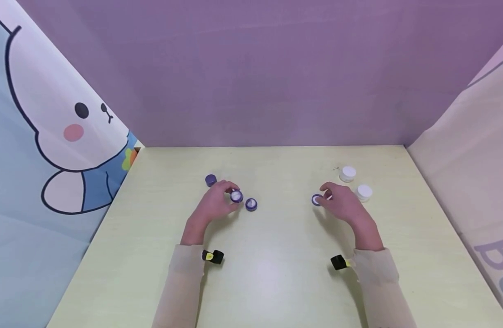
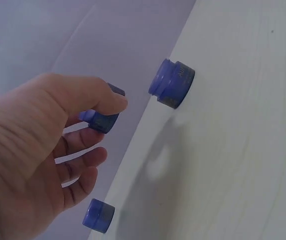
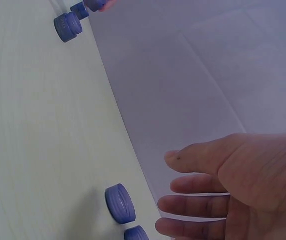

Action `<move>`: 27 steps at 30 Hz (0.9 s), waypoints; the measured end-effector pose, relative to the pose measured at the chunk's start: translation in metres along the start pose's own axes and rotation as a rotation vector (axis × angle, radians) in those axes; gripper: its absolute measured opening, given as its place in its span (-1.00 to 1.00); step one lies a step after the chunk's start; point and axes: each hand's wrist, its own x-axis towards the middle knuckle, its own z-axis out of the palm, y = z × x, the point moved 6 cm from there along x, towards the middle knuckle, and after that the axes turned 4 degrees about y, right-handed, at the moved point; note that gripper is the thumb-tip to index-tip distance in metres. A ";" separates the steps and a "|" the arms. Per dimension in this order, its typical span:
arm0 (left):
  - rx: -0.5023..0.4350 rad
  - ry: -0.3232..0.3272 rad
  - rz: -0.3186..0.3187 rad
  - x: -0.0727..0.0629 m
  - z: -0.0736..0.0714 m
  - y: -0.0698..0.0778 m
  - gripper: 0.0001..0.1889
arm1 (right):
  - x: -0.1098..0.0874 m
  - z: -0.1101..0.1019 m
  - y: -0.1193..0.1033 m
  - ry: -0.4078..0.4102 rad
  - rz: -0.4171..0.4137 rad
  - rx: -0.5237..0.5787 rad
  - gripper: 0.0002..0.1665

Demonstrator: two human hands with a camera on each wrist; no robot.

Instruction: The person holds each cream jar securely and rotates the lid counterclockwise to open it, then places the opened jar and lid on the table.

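My left hand (image 1: 218,200) pinches a small open purple jar (image 1: 236,196) with pale contents, held above the table between thumb and fingers; in the left wrist view the thumb covers part of this jar (image 2: 105,120). Just right of it a second open purple jar (image 1: 251,204) stands on the table, its threaded neck bare. Behind the left hand is a smaller purple container (image 1: 210,180). My right hand (image 1: 342,202) hovers with loosely extended fingers and holds nothing. Near its fingertips a purple lid (image 3: 120,203) lies on the table; another purple piece (image 3: 136,233) is cut off by the frame edge.
Two white round containers (image 1: 347,173) (image 1: 364,192) stand behind and beside the right hand. The pale wooden table (image 1: 272,282) ends at a purple cloth backdrop (image 1: 276,82), with a printed cloth (image 1: 38,237) on the left and another (image 1: 473,182) on the right.
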 end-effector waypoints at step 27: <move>0.025 -0.091 -0.065 -0.004 0.012 -0.010 -0.60 | -0.001 0.007 0.000 -0.029 0.009 0.012 -0.50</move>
